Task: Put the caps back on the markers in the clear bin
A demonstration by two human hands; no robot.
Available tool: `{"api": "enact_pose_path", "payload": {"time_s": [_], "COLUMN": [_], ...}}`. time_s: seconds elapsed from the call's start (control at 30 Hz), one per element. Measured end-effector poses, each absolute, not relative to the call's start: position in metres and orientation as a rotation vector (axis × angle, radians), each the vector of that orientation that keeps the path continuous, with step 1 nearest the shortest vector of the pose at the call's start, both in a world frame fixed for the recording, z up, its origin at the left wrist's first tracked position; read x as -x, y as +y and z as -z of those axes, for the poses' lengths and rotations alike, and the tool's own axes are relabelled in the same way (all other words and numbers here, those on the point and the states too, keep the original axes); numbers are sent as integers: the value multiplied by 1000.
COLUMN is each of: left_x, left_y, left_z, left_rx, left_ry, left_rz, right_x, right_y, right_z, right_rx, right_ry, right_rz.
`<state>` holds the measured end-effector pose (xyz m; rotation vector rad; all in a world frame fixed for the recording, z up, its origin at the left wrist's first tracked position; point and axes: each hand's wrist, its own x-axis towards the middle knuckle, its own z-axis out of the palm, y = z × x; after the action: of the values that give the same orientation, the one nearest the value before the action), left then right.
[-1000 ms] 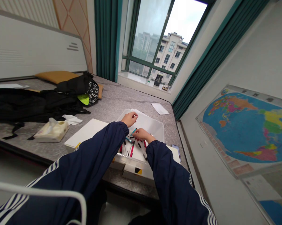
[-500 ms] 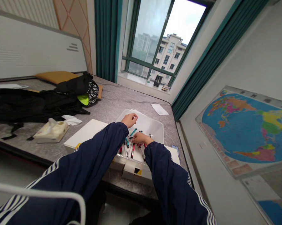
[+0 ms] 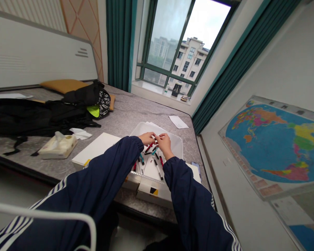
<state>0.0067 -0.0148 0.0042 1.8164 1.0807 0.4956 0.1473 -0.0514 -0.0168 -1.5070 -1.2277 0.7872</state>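
Above a translucent plastic bin, my left hand and my right hand meet fingertip to fingertip. Both are closed in a pinch around a red pen, which slants down to the left below the fingers; its upper end is partly hidden by them. Beneath the hands, several loose pen parts lie in the bin, among them a teal piece, a white and black pen, a red piece and a short black piece.
White boxes stand left of and under the bin, on a grey marbled surface. Further left are a tissue pack and a black bag. A paper sheet lies behind; a phone-like object is at the right edge.
My right hand has risen from among the pens to meet my left hand, which shifted slightly down and right. The red pen that lay in the bin is now between the fingers.
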Motion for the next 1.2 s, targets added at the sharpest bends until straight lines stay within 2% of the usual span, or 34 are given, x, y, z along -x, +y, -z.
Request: {"api": "enact_pose_path", "payload": {"time_s": [0.2,0.47,0.6,0.77,0.9,1.2], "left_x": [0,0,-4,-8,-8,-6], "left_y": [-16,-10,-4,2,-1,-6], "left_z": [-2,0,3,-3,-15,-21], "left_rx": [-2042,-2238,-2011,-1514,-1286,-1195], "left_ry": [1098,1098,1081,958,958,936], "left_rz": [-648,-631,-741,-1055,-1153,-1206], "right_x": [-144,-146,-145,-140,-138,-146], "right_y": [-53,-52,-52,-53,-51,-51], "right_z": [10,12,13,19,27,27], "right_rx": [1510,1599,1633,1643,1595,1575], "right_ry": [-1211,-1277,-1308,-1504,-1611,-1680], "right_rz": [-806,-692,-735,-1029,-1143,-813]}}
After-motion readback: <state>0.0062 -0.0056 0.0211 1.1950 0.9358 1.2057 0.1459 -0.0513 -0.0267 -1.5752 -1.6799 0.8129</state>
